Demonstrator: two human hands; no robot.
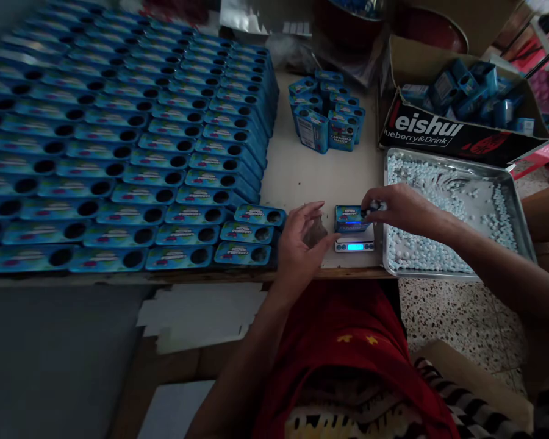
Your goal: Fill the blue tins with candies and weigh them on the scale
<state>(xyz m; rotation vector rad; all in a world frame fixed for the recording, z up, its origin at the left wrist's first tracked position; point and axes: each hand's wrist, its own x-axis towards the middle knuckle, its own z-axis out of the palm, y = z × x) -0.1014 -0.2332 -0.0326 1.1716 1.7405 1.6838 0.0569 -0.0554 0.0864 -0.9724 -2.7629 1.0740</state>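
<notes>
A blue printed candy box [349,217] lies flat on a small digital scale [354,239] with a lit display. My right hand [396,207] is closed on pale, small candies [374,207] at the right end of that box, where its round opening would be. To the left of the scale, my left hand [301,241] is curved open, thumb stretched toward the scale and fingers apart. A brownish, translucent thing [315,234] shows inside its curl; whether the hand touches it I cannot make out. The metal tray [390,256] of white and pale-blue candies sits under my right forearm.
Rows of blue boxes [162,161] with round openings fill the table's left side. Several more boxes [327,119] stand upright behind the scale. A cardboard carton [457,137] with blue boxes inside is behind the tray. The table's front edge [210,277] runs near my body.
</notes>
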